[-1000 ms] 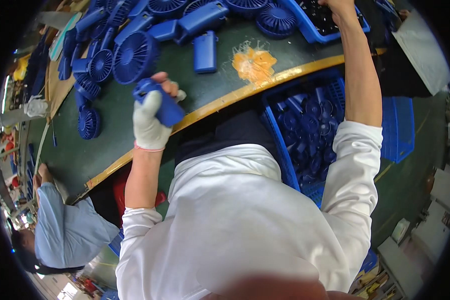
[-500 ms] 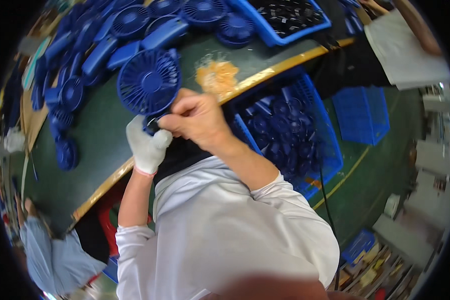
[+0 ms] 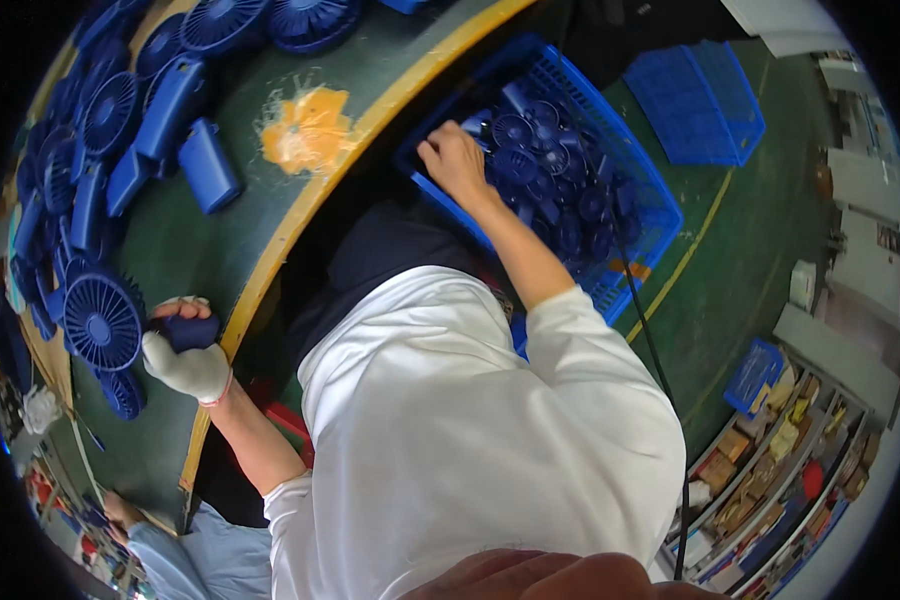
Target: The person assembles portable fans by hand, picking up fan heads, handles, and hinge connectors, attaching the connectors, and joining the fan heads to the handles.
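My left hand (image 3: pixel 185 365), in a white glove with bare fingertips, is closed round the dark handle of a blue handheld fan (image 3: pixel 103 318). The fan's round slatted head points left, over the table near other fans. My bare right hand (image 3: pixel 456 160) is over the near left rim of a blue plastic basket (image 3: pixel 660 190), its fingers curled downward. The fingertips are turned under, so whatever they hold, if anything, is hidden. Beside that hand, a heap of small dark-blue round parts (image 3: pixel 560 170) fills the basket.
More blue fans (image 3: pixel 110 112) are piled along the green table's (image 3: pixel 185 255) left side. An orange patch (image 3: pixel 308 130) with clear shreds lies near the yellow table edge. Another blue basket (image 3: pixel 695 105) stands on the floor at far right. Another person's hand (image 3: pixel 120 512) shows at lower left.
My right hand has left the fan's neck and moved right to the basket. My left hand has carried the fan left and nearer. The view has turned toward the right.
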A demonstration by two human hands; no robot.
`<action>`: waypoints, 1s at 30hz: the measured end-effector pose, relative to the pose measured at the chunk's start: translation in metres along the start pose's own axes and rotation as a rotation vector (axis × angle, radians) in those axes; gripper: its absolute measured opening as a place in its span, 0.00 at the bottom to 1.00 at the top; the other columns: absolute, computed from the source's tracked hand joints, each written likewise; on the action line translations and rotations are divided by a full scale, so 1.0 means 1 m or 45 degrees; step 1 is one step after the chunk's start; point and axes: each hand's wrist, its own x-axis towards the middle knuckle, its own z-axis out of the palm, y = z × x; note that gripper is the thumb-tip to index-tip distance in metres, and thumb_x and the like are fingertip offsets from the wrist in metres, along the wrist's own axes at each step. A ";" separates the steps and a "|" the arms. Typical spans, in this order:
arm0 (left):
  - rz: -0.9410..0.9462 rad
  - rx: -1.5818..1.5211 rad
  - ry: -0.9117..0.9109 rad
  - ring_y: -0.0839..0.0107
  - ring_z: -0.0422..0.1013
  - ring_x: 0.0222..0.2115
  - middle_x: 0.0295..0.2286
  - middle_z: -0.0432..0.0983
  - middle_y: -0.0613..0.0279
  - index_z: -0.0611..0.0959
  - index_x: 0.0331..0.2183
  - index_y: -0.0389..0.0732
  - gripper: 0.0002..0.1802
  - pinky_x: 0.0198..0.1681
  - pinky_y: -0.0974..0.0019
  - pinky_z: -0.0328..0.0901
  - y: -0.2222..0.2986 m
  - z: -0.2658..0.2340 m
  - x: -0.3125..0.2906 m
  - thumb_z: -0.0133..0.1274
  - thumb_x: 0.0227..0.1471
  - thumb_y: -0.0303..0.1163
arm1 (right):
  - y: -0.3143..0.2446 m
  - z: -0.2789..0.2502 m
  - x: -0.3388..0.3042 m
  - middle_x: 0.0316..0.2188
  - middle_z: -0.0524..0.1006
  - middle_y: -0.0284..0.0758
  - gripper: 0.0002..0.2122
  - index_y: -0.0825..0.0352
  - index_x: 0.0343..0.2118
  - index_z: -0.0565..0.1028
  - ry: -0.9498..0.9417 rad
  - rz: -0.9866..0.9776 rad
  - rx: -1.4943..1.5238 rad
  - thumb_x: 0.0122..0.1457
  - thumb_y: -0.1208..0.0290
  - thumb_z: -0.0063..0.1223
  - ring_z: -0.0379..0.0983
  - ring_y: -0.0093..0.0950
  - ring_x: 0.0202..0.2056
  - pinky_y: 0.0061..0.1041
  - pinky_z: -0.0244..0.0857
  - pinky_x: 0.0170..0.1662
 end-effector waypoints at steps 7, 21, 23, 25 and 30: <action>-0.139 -0.083 -0.144 0.63 0.63 0.31 0.29 0.67 0.57 0.76 0.34 0.37 0.25 0.40 0.62 0.58 -0.002 -0.011 0.004 0.44 0.54 0.53 | 0.102 0.023 0.036 0.52 0.68 0.43 0.33 0.65 0.48 0.74 -0.781 0.229 -0.635 0.39 0.50 0.67 0.61 0.39 0.56 0.40 0.55 0.57; -0.177 -0.049 -0.083 0.64 0.65 0.28 0.26 0.70 0.59 0.79 0.33 0.38 0.30 0.37 0.61 0.61 0.002 -0.009 0.011 0.45 0.51 0.59 | 0.188 -0.088 -0.147 0.56 0.65 0.38 0.40 0.61 0.58 0.63 -1.002 0.560 -0.514 0.43 0.46 0.62 0.56 0.43 0.59 0.53 0.50 0.59; -0.151 0.000 -0.060 0.63 0.65 0.28 0.26 0.70 0.59 0.79 0.32 0.39 0.30 0.37 0.61 0.61 0.002 -0.009 0.010 0.45 0.51 0.59 | 0.197 -0.097 -0.180 0.56 0.66 0.38 0.38 0.60 0.58 0.64 -1.053 0.430 -0.577 0.44 0.48 0.62 0.57 0.42 0.60 0.54 0.50 0.58; -0.170 -0.021 -0.103 0.63 0.65 0.29 0.27 0.70 0.59 0.79 0.33 0.39 0.28 0.39 0.60 0.60 0.004 -0.012 0.011 0.45 0.51 0.57 | 0.190 -0.099 -0.194 0.53 0.67 0.39 0.39 0.60 0.57 0.66 -1.309 0.381 -0.694 0.40 0.52 0.67 0.58 0.37 0.59 0.54 0.53 0.56; -0.182 -0.041 -0.141 0.62 0.65 0.30 0.28 0.70 0.58 0.79 0.33 0.39 0.27 0.42 0.58 0.59 0.006 -0.015 0.010 0.44 0.51 0.55 | 0.197 -0.085 -0.183 0.45 0.72 0.39 0.31 0.62 0.50 0.71 -1.141 0.420 -0.772 0.41 0.56 0.66 0.67 0.39 0.50 0.50 0.61 0.49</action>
